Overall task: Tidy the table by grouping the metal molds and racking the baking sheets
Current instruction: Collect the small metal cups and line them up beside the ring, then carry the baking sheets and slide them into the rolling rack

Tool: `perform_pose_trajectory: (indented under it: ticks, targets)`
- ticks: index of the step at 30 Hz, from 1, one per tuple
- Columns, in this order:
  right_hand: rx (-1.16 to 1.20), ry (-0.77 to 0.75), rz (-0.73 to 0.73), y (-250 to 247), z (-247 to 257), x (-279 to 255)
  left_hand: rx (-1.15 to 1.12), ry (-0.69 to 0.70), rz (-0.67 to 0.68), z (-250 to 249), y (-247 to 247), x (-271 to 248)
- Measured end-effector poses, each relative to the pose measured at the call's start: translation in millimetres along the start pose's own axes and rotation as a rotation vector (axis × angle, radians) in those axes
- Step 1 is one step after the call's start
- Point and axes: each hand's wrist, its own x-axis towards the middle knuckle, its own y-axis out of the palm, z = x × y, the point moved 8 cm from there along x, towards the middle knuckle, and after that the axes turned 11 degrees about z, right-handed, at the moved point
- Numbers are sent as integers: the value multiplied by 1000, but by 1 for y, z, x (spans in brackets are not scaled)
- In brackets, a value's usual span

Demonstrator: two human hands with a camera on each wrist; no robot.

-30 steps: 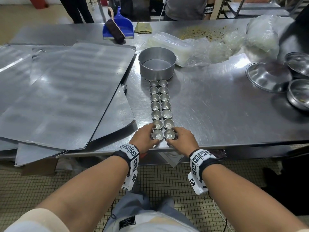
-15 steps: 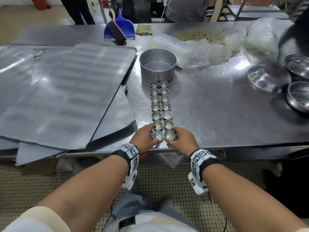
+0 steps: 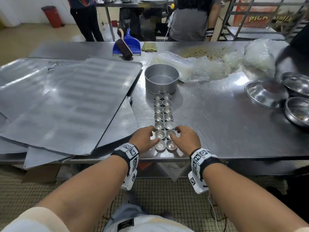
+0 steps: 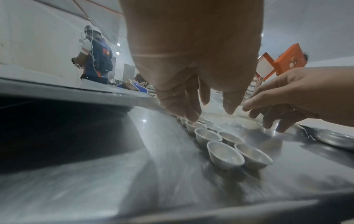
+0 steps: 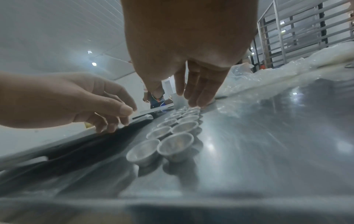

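Note:
Several small metal molds (image 3: 163, 119) stand in two tight columns running from the table's front edge up to a round cake pan (image 3: 161, 78). My left hand (image 3: 150, 135) hovers on the left of the column and my right hand (image 3: 175, 134) on the right, both beside the second-nearest pair. Each hand's fingers are relaxed and hold nothing. In the wrist views the nearest molds (image 4: 226, 154) (image 5: 174, 144) sit free below the lifted fingers. Large flat baking sheets (image 3: 66, 101) lie overlapped on the table's left half.
Steel bowls (image 3: 297, 97) sit at the right edge, with another person's blurred dark arm above them. Crumpled plastic bags (image 3: 209, 64), a blue dustpan with brush (image 3: 127, 46) and a cloth lie at the back. People stand behind the table.
Both hands have let go of the nearest pair of molds, lifted, and shifted forward to flank the pair behind. My view has tilted up.

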Motion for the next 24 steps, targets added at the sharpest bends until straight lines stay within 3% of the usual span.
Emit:
perform_pose_trajectory:
  ticks: [7, 11, 24]
  targets:
    - [14, -92, -53, -24, 64, 24, 3, -49, -115, 19, -59, -4]
    - [55, -117, 3, -20, 107, 40, -6, -90, -179, 48, -96, -12]
    - [96, -103, 186, 66, 264, 103, -57, -323, -273, 229, -224, -64]
